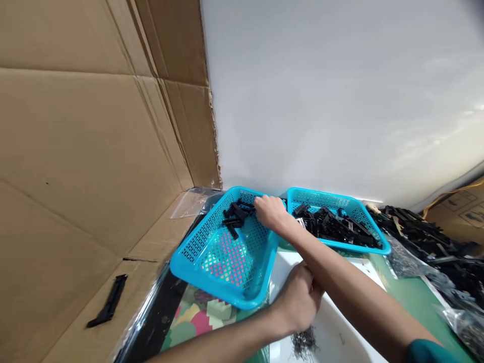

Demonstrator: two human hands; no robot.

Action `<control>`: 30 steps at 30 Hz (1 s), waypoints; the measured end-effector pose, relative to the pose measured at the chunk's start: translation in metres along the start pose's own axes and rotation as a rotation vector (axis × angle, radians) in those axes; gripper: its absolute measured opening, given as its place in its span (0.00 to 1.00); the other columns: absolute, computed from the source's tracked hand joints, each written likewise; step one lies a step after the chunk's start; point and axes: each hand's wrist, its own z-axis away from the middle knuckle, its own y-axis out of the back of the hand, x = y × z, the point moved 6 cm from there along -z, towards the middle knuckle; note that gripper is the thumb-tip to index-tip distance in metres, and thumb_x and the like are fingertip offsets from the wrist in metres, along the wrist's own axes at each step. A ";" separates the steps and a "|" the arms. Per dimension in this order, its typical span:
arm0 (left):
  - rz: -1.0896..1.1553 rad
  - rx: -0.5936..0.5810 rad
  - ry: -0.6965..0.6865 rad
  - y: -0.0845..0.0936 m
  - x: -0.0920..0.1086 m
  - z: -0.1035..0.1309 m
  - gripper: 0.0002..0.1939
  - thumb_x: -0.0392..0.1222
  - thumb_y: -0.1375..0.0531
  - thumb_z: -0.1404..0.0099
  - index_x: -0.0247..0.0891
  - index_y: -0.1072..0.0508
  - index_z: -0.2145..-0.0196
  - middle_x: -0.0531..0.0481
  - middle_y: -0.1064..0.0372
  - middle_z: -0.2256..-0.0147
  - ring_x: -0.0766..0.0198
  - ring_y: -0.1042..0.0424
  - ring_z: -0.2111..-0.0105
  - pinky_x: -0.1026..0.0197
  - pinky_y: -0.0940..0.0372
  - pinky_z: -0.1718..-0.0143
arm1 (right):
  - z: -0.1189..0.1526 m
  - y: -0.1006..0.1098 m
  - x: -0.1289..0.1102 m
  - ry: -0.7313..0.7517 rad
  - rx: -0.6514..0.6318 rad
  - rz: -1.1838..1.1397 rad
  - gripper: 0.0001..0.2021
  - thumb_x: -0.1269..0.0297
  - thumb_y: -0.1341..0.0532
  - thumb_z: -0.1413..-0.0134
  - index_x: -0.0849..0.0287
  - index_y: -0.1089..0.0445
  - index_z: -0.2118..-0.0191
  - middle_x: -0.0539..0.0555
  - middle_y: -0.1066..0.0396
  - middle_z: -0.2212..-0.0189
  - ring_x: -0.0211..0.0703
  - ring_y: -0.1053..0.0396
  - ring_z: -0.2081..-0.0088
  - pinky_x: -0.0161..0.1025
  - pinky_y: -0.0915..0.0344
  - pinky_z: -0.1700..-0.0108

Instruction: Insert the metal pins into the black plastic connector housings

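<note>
My right hand [270, 212] reaches across to the left blue plastic basket [181, 259], over its far right rim. Its fingers are curled closed, and whatever may be inside them is hidden. Small black plastic parts [236, 214] lie in a loose pile at that basket's far end, just left of the hand. Below my right forearm, my left hand [298, 300] is closed in a fist above a white board [328, 327]. The forearm partly covers it, so its contents do not show. A heap of thin wire-like bits [303, 343] lies on the board beneath.
A second blue basket [378, 244] holds many black parts. Further right is a large pile of black pieces [434, 242] with clear plastic bags [467, 322]. Cardboard [75, 151] walls the left side, with one long black part [109, 302] at its foot. A white wall [321, 101] stands behind.
</note>
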 end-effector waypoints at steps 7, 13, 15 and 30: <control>0.017 0.102 0.135 0.009 -0.019 -0.003 0.14 0.52 0.49 0.22 0.41 0.31 0.52 0.54 0.37 0.72 0.60 0.34 0.71 0.59 0.39 0.69 | 0.066 0.052 0.052 -0.122 0.161 -0.250 0.17 0.57 0.39 0.33 0.58 0.29 0.74 0.52 0.31 0.78 0.39 0.35 0.75 0.37 0.44 0.72; 0.173 0.034 0.157 0.008 -0.010 -0.015 0.21 0.51 0.42 0.24 0.47 0.40 0.37 0.49 0.32 0.53 0.65 0.31 0.66 0.60 0.35 0.61 | 0.187 0.057 0.132 -0.397 0.425 -0.789 0.24 0.54 0.32 0.42 0.57 0.39 0.83 0.44 0.49 0.84 0.32 0.54 0.79 0.38 0.59 0.76; 0.133 -0.098 0.132 0.001 -0.003 -0.018 0.26 0.52 0.40 0.25 0.48 0.41 0.35 0.47 0.31 0.50 0.63 0.28 0.62 0.58 0.33 0.57 | 0.219 0.035 0.142 -0.532 0.460 -0.937 0.23 0.50 0.30 0.46 0.59 0.34 0.81 0.44 0.46 0.84 0.32 0.53 0.79 0.37 0.58 0.77; -0.048 -0.157 0.148 -0.009 0.002 -0.023 0.17 0.54 0.47 0.23 0.45 0.34 0.43 0.55 0.27 0.67 0.64 0.34 0.71 0.62 0.42 0.69 | 0.275 -0.012 0.130 -0.625 0.375 -1.071 0.16 0.51 0.32 0.38 0.60 0.19 0.66 0.47 0.33 0.80 0.34 0.40 0.78 0.34 0.44 0.76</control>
